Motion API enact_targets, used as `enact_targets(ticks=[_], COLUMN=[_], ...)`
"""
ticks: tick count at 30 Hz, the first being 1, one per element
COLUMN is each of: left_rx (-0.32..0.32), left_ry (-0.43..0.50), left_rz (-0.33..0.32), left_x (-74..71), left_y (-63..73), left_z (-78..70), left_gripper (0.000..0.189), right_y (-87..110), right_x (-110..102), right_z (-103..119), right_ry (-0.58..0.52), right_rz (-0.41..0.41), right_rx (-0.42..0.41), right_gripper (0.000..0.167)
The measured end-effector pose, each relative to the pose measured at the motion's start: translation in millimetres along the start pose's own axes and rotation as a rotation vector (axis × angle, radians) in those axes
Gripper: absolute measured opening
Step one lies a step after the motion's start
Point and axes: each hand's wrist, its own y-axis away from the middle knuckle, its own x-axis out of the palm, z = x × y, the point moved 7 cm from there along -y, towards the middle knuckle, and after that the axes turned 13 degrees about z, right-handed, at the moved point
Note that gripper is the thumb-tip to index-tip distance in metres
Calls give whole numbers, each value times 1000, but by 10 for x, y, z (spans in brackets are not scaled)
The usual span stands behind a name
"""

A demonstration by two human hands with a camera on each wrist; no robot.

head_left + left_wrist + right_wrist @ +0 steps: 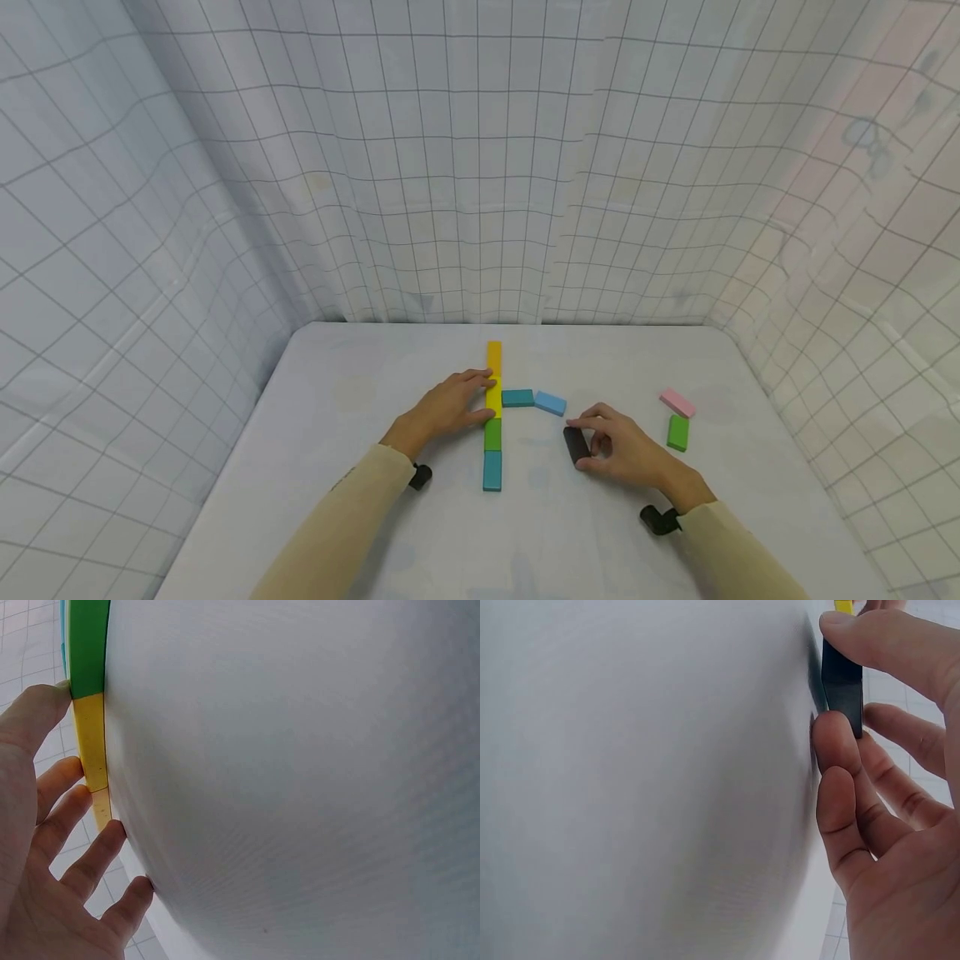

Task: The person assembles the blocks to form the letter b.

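In the head view a straight column of blocks runs away from the person: a far yellow block (494, 355), a second yellow block (493, 403), a green block (492, 435) and a teal block (492, 472). The left hand (448, 405) lies along the column's left side, its extended fingers and thumb touching the yellow and green blocks. Between thumb and fingertips the right hand (628, 450) pinches a black block (577, 447), tilted relative to the column. A second teal block (517, 398) meets the column's right side, and a light blue block (551, 403) sits angled at its right end.
To the right of the right hand, a pink block (677, 403) and another green block (678, 433) lie on the white table (360, 367). White grid-patterned curtains (480, 167) enclose the table at the back and both sides.
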Motion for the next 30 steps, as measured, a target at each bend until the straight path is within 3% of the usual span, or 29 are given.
enact_targets(ticks=[30], left_rx=[10], left_ry=[1], left_rz=[-1], left_x=[-14], left_y=[14], left_z=[-24], left_gripper=[65], right_y=[-111], right_x=[-28], right_z=[-4], right_ry=[44], right_rz=[-91], right_rx=[48], right_gripper=[58])
